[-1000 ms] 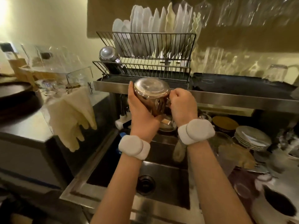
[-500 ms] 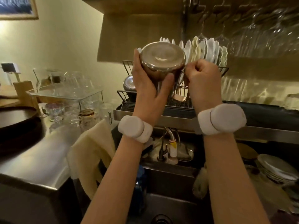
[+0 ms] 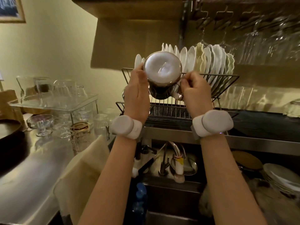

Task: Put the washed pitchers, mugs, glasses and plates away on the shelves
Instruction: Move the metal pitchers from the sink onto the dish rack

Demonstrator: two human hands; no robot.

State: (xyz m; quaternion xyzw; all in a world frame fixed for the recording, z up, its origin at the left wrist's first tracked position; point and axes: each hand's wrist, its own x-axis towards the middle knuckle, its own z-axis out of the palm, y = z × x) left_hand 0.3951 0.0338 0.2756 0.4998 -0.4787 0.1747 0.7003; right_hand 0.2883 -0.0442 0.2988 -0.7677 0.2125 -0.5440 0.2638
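Observation:
A shiny steel pitcher (image 3: 162, 70) is held upside down, its round base facing me, in front of the wire dish rack (image 3: 225, 80). My left hand (image 3: 138, 91) wraps the pitcher's left side. My right hand (image 3: 195, 90) is closed on its handle at the right. White plates (image 3: 209, 59) stand upright in the rack's top tier behind the pitcher. Part of another steel vessel on the lower tier is hidden behind my left hand. Both wrists wear white bands.
Clear glasses (image 3: 65, 90) crowd a glass stand and the steel counter (image 3: 32, 168) at left. Stemmed glasses (image 3: 259, 38) hang overhead at right. A cream cloth (image 3: 84, 169) drapes the sink edge; a tap (image 3: 175, 148) and stacked plates (image 3: 282, 177) lie below right.
Both hands have lifted the pitcher from just above the sink up to the level of the rack's top tier. The view has tilted upward with it.

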